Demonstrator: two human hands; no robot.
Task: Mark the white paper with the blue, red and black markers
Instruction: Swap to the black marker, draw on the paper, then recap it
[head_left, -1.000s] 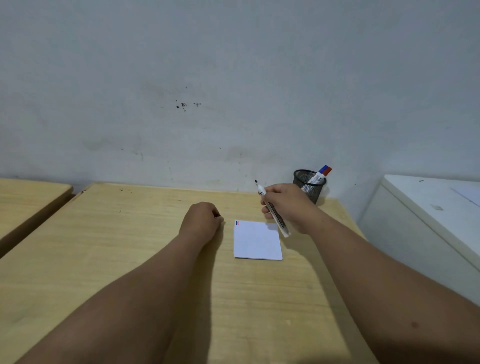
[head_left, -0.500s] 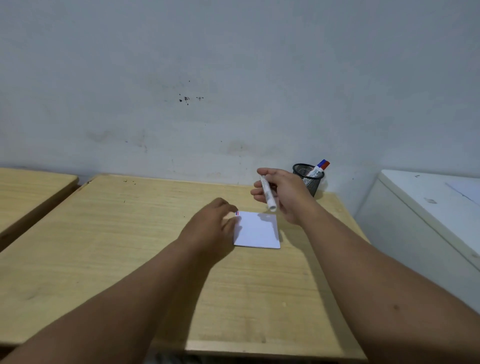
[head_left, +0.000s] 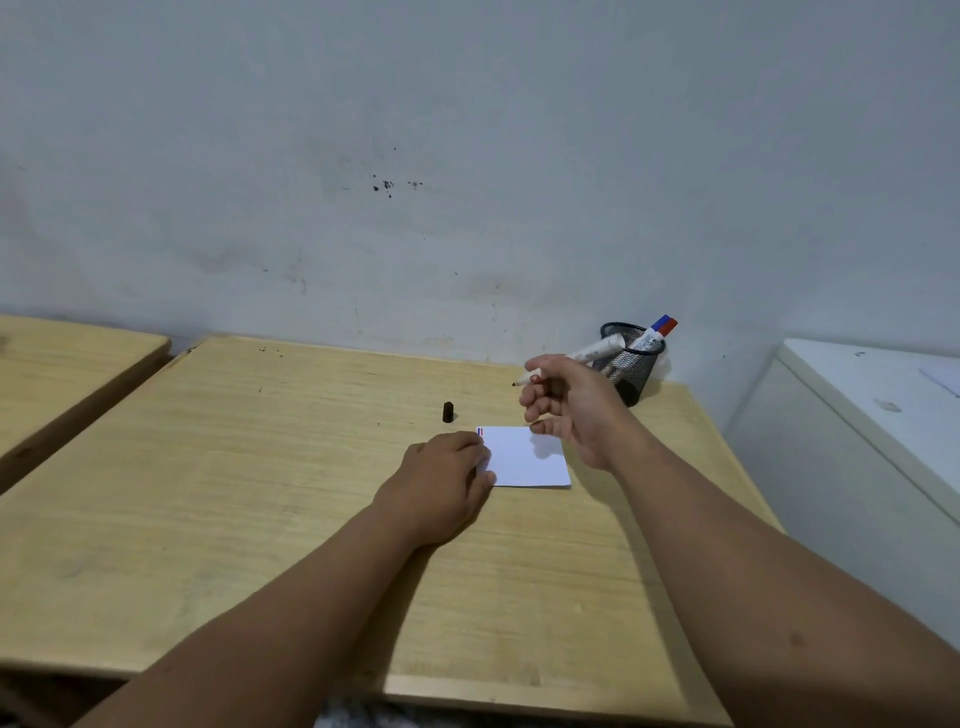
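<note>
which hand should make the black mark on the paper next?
Right. The right hand holds the uncapped black marker just above the paper. The left hand rests on the paper's left edge, steadying it.

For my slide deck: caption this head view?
Left hand steadies square white paper; right hand poises uncapped black marker.

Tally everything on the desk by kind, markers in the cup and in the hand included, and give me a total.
Markers: 3 – black marker in the right hand, blue marker and red marker in the cup
Marker cap: 1
White paper: 1, under the left hand
Mesh cup: 1
Total: 6
</note>
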